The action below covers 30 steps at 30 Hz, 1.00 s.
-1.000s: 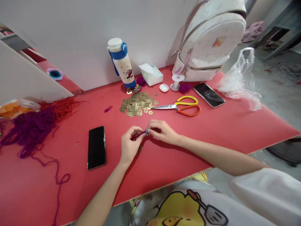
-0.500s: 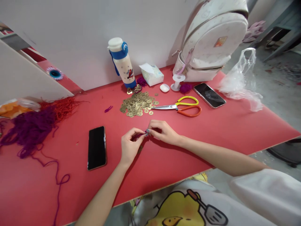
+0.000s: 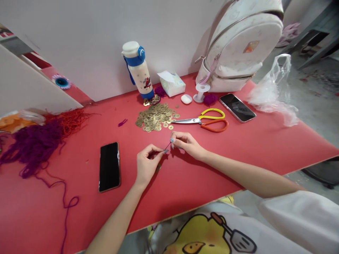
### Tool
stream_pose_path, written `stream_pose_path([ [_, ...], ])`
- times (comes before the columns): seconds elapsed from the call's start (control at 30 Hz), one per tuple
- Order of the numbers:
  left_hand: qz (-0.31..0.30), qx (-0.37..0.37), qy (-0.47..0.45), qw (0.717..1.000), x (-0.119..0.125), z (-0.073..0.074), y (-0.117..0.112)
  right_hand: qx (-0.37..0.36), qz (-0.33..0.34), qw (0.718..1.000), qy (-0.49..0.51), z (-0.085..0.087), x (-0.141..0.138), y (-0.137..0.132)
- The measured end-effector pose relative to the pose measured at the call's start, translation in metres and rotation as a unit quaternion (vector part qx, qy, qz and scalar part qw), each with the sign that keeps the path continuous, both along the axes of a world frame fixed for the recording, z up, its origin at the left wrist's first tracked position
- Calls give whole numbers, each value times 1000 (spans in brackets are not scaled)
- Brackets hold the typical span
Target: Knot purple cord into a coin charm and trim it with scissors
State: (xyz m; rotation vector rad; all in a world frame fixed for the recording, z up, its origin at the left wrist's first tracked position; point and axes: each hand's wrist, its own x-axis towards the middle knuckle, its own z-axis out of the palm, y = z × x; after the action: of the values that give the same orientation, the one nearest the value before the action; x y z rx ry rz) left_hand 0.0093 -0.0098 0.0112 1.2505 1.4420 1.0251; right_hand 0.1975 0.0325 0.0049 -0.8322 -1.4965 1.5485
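1. The left hand [image 3: 147, 164] hovers low over the red table [image 3: 212, 165], thumb and forefinger pinching one end of a thin purple thread [image 3: 167, 146].
2. The right hand [image 3: 186, 144], just beside it, pinches the other end, and the thread stretches between them.
3. The left pinch may also hold something small, but it is too tiny to tell.
4. Firm pinches and a gentle, even pull seem best for thread this fine.
5. Brass coins [image 3: 156, 117] and scissors [image 3: 203, 120] lie just beyond.

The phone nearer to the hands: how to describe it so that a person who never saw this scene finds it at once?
Start at the red table, then find the left hand pinching a purple thread. The phone lies flat just left of that hand. Unlike the other phone beside the white backpack, its screen is plain black, and nothing touches it.
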Motion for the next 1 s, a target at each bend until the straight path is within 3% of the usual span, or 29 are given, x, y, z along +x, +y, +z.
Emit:
stream_pose_path([
  [0.2,29,-52,-56,997,1,1,1,58,4,998,-30,-1,-4,-4],
  [0.4,46,-58,-71,995,-1,-2,0,196,-27,947,-255,-12,-9,-7],
  [0.63,48,-9,2,999,-4,-6,4,237,-8,943,-233,-15,-12,-10],
  [0.73,12,71,115,991,-7,-5,6,275,-22,933,-232,-13,-10,-9],
  [0.83,-53,156,226,960,-11,-3,8,306,-43,924,-226,-10,-6,-8],
  [0.9,-108,186,248,944,-13,-3,9,319,-63,921,-216,-8,-5,-7],
  [1.0,-182,204,202,940,-15,-3,11,319,-98,923,-190,-8,-3,-5],
])
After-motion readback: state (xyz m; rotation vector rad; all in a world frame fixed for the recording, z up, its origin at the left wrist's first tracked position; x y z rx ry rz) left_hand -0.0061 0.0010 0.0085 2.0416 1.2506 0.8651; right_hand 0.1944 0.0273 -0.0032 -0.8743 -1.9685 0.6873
